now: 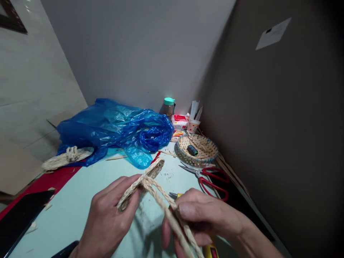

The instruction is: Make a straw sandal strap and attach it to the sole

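While held above the table (80, 200), woven piece (157, 167): pinched in the closed left hand (107, 218).
Right hand (204, 216): fist around braided strands (161, 202).
Tension: probably best kept even, strands taut.

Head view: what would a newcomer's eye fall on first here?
At bottom centre, the left hand pinches a woven strip and the right hand grips the braided cords running from it. Behind them a crumpled blue bag covers the back left of the table. Red scissors lie at right, before a small basket.
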Tool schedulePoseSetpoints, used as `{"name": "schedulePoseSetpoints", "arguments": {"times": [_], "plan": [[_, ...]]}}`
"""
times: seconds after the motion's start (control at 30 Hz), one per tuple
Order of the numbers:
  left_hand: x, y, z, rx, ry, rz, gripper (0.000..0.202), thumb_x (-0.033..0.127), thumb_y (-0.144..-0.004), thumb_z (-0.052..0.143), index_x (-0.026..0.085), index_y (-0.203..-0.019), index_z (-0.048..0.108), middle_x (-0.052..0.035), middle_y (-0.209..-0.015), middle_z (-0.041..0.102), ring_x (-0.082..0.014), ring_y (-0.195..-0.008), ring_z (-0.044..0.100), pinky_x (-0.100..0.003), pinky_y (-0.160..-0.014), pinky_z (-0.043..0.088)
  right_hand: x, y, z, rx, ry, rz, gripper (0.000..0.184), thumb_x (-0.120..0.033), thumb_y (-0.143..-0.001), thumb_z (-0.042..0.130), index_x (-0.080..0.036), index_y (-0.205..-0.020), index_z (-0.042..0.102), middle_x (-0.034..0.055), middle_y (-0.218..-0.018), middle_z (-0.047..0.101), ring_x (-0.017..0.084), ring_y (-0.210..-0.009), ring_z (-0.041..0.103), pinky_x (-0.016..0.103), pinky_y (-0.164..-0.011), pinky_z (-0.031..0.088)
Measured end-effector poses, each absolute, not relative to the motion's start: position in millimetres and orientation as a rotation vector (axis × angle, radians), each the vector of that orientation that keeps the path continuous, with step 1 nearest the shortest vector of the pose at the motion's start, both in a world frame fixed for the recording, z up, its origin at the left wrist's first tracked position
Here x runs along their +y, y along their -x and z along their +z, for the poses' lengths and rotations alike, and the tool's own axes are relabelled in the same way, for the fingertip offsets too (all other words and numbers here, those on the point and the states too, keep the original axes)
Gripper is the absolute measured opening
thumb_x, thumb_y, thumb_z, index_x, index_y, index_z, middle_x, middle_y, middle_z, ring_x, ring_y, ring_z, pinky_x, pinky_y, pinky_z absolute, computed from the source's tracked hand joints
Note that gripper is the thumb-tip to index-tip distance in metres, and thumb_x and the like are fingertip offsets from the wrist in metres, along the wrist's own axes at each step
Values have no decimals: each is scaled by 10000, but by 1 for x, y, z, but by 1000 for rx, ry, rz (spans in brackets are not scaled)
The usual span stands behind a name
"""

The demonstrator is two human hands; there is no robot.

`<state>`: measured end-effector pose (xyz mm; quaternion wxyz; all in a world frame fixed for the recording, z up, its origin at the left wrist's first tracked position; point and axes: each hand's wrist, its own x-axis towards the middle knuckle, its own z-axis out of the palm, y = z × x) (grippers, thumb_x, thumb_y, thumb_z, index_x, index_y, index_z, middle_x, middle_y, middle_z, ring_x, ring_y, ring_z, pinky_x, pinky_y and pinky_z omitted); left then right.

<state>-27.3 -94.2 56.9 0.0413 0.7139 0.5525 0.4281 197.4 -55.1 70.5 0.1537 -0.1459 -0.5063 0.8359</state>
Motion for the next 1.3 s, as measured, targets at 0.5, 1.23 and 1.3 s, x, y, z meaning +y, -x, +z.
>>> {"name": "schedulePoseSetpoints", "arguments": {"times": [0.5,1.23,1.3], "plan": [[-94,27,54,1662,-2270,1331,191,157,-898,588,208,-1061,674,-15,-951,730,-140,-871,677,-215,-802,497,-65,-181,65,-1580,621,2313,377,-398,-639,882,-100,-837,762,-39,-636,581,29,-556,449,126,-492,345],[-91,23,65,1468,-1629,806,237,362,-858,548,193,-767,688,5,-703,696,-212,-737,659,-269,-751,541,-67,-203,94,-2173,908,1259,189,-298,-907,683,-162,-793,616,-49,-714,566,90,-661,489,194,-608,372],[-91,22,64,1471,-1607,815,241,363,-863,544,194,-755,677,5,-700,687,-211,-738,655,-272,-751,542,-68,-202,92,-2225,937,1077,175,-287,-939,641,-163,-819,620,-37,-734,566,103,-679,485,214,-625,358]]}}
